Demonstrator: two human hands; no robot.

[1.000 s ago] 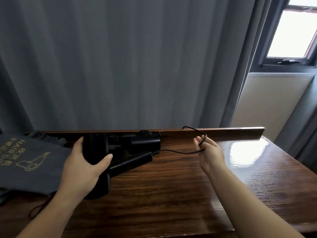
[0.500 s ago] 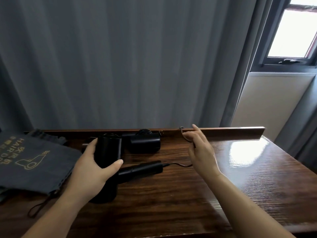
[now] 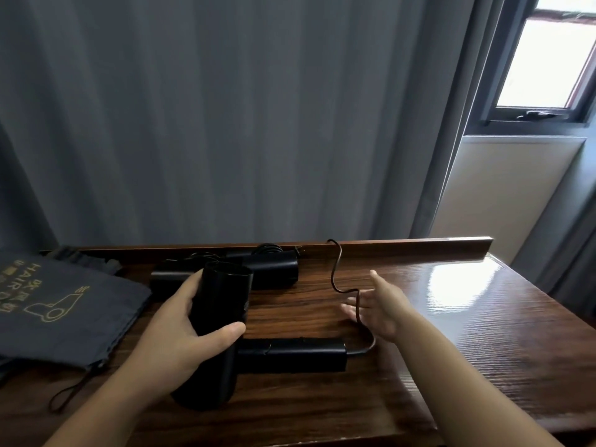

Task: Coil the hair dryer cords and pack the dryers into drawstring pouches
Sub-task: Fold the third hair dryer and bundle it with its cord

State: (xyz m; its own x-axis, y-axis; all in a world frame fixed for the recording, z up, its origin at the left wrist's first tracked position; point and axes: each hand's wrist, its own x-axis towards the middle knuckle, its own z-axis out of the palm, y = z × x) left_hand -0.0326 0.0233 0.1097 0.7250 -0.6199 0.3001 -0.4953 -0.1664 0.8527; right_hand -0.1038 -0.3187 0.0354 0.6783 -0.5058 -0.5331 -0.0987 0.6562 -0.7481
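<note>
My left hand (image 3: pixel 190 324) grips the barrel of a black hair dryer (image 3: pixel 222 301) whose handle (image 3: pixel 290 354) points right, low over the wooden table (image 3: pixel 451 333). Its thin black cord (image 3: pixel 335 269) runs from the handle's end up past my right hand to the table's back rail. My right hand (image 3: pixel 377 304) is flat with straight fingers, and the cord crosses in front of its fingers. A second black hair dryer (image 3: pixel 274 269) lies by the back rail. A grey drawstring pouch (image 3: pixel 64 304) with a gold dryer print lies at the left.
A raised wooden rail (image 3: pixel 419 245) runs along the table's back edge, with grey curtains right behind it. The pouch's drawstring loop (image 3: pixel 64 395) trails onto the table at the front left. A window is at the upper right.
My left hand has pulled the dryer nearer and turned it so the handle points right. My right hand let go of the cord, dropped lower and spread flat beside it.
</note>
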